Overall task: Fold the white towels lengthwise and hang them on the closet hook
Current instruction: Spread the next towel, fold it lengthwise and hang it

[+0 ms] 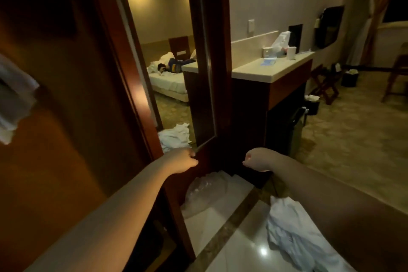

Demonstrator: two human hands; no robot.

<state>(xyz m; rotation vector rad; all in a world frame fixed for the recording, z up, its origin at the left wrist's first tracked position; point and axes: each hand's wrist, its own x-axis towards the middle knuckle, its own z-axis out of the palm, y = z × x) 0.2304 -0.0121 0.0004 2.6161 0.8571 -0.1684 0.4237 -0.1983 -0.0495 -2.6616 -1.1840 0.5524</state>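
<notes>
Right arm: nearest the lens, my forearm crosses the lower right corner of the view, over a crumpled white towel (293,234) that lies on the glossy floor (249,245).
Right hand (257,159): fingers curled down and under into a loose fist, nothing seen in them; it hangs above the floor, just in front of the dark cabinet (249,117).
Left hand (183,160): fingers curled tight, the tips at the lower corner of the mirror door (212,86); whether they pinch the frame or only touch it, I cannot tell.
Gap: the two hands are apart, with the door's bottom edge between them.
Plastic (205,192): a clear crinkled sheet on the floor just below my left hand, at the foot of the door.
Second towel (13,99): white cloth, blurred, at the far left edge against the brown closet panel (66,117); what it hangs from is not visible.
Mirror (163,51): it shows a bed with a person lying on it, and a white heap (175,136) at its lower edge.
Counter (271,68): pale top to the right of the door, with a tissue box (279,45) and a white cup (291,52) near its far edge.
</notes>
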